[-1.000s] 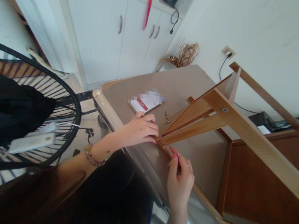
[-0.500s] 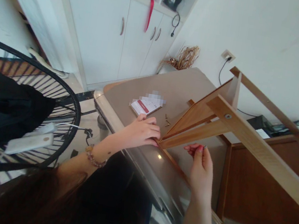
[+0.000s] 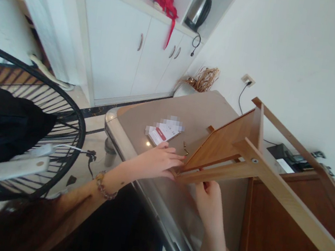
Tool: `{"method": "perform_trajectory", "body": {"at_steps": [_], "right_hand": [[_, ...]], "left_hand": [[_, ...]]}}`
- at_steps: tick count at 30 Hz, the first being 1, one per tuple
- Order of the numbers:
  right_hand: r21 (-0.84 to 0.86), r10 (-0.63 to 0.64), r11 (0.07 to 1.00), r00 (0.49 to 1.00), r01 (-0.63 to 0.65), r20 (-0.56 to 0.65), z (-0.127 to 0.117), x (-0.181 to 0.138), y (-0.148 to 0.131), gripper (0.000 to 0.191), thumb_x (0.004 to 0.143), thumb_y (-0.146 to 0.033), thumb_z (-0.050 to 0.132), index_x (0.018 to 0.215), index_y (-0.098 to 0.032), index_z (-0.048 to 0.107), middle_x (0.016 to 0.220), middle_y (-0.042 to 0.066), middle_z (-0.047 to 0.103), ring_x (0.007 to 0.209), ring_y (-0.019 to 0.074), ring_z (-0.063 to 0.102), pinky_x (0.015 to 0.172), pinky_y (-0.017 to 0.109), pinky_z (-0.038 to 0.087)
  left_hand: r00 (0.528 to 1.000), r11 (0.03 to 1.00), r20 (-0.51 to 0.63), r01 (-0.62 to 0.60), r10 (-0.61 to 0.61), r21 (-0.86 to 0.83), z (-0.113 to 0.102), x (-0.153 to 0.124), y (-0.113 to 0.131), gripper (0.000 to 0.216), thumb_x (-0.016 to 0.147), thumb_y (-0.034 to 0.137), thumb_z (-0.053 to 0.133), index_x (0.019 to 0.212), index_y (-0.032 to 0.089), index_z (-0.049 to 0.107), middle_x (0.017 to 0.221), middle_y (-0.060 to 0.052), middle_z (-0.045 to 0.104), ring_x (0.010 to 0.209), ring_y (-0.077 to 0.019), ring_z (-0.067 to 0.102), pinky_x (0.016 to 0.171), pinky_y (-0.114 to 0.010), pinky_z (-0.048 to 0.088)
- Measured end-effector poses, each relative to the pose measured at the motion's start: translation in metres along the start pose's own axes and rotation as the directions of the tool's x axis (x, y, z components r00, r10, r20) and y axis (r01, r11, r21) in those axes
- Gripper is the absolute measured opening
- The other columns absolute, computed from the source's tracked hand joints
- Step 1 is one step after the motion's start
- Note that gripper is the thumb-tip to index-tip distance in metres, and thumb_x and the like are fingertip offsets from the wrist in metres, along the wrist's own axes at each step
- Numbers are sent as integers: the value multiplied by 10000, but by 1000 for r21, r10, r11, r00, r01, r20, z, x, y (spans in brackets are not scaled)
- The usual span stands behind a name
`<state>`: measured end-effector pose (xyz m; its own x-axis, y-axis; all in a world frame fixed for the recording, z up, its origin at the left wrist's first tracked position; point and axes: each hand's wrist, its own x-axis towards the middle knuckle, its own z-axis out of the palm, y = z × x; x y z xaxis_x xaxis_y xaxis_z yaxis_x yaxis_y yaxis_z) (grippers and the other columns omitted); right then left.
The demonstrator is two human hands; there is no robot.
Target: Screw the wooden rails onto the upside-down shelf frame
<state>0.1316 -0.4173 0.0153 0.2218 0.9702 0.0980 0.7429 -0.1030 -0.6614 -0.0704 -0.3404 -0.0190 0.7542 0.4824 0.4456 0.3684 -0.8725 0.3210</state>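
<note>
A wooden frame (image 3: 220, 172) of slats and a panel stands at an angle on the table, its low corner near the table's front edge. My left hand (image 3: 160, 161) is closed around that corner, thumb in front and fingers behind. Against the lower slat, my right hand (image 3: 211, 198) is curled with its fingertips partly hidden by the wood; what it pinches cannot be made out. Small brass-coloured screws (image 3: 186, 151) lie just past my left fingers. A phone (image 3: 164, 132) with a lit screen rests beside them. A round metal fastener (image 3: 254, 160) sits in the upper beam.
The brown-topped table (image 3: 143, 117) has a rounded metal edge. More wooden panels (image 3: 291, 230) are at the right. To the left stands a black corded chair (image 3: 71, 127) holding dark cloth and a white power bank (image 3: 17, 168). White cabinets (image 3: 111, 40) and a kettle (image 3: 199, 11) are behind.
My right hand has moved left and in against the lower slat; the small metal piece at its fingertips is now out of sight. My left hand stays at the corner. The view has tilted up.
</note>
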Motion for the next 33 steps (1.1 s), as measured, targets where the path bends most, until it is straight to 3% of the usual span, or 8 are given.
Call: {"method": "perform_trajectory", "body": {"at_steps": [5, 16, 21, 25, 27, 29, 31, 33], "right_hand": [[-34, -77, 996, 997, 77, -8, 4, -10, -6, 344, 856, -405, 473, 636, -192, 630, 564, 21, 606, 634, 180, 537, 646, 281, 400], [-152, -82, 985, 997, 80, -8, 2, -18, -17, 377, 855, -411, 439, 582, -204, 597, 528, -5, 579, 551, 150, 461, 645, 290, 318], [62, -107, 993, 993, 104, 45, 8, -23, -4, 298, 901, -398, 436, 956, -202, 654, 691, 13, 648, 645, 169, 541, 685, 287, 402], [145, -44, 988, 995, 56, -87, 13, -42, 11, 481, 916, -397, 454, 1350, -196, 397, 698, -29, 606, 631, 150, 546, 714, 285, 429], [105, -19, 994, 986, 36, -163, 18, -55, 17, 531, 912, -395, 470, 1384, -201, 321, 684, -54, 567, 603, 133, 530, 720, 284, 429], [69, -14, 997, 970, 32, -241, 25, -66, 20, 445, 907, -407, 473, 1297, -206, 402, 689, -45, 541, 595, 134, 523, 699, 288, 427], [92, -30, 994, 960, 58, -280, 36, -73, 21, 315, 914, -429, 443, 1132, -207, 496, 680, -23, 514, 581, 144, 510, 641, 288, 421], [141, -52, 986, 964, 91, -261, 47, -77, 18, 263, 929, -439, 399, 1011, -218, 515, 651, -20, 477, 554, 148, 485, 581, 288, 415]], "left_hand": [[996, 997, 34, -77, 78, -26, 0, 3, -4, 501, 910, 496, 423, 1304, 202, 517, 1319, -68, 609, 1076, -159, 580, 860, -305, 274], [983, 986, 72, -166, 167, -15, 8, 7, -15, 442, 913, 484, 429, 1214, 205, 594, 1210, -42, 677, 1032, -150, 604, 898, -348, 238], [987, 988, 53, -155, 154, 9, 8, 4, -12, 413, 926, 467, 412, 1199, 216, 594, 1235, -40, 664, 1062, -150, 598, 902, -330, 256], [986, 987, 27, -161, 162, -24, 4, 1, -15, 415, 920, 437, 461, 1246, 205, 572, 1246, -58, 657, 1105, -146, 591, 937, -312, 283], [990, 991, 31, -133, 134, -29, -1, -4, -15, 468, 904, 467, 475, 1283, 203, 548, 1259, -62, 648, 1138, -153, 573, 969, -315, 290], [998, 997, -3, -67, 67, -31, -8, -12, -11, 529, 884, 512, 482, 1320, 214, 516, 1290, -60, 627, 1193, -165, 530, 993, -323, 293], [995, 997, -77, 60, -65, -57, -11, -25, 4, 536, 867, 539, 493, 1307, 234, 521, 1296, -51, 619, 1212, -178, 499, 978, -327, 307], [955, 960, -148, 235, -257, -150, -7, -39, 29, 443, 858, 542, 514, 1155, 227, 608, 1157, -39, 669, 1070, -173, 539, 901, -316, 335]]}}
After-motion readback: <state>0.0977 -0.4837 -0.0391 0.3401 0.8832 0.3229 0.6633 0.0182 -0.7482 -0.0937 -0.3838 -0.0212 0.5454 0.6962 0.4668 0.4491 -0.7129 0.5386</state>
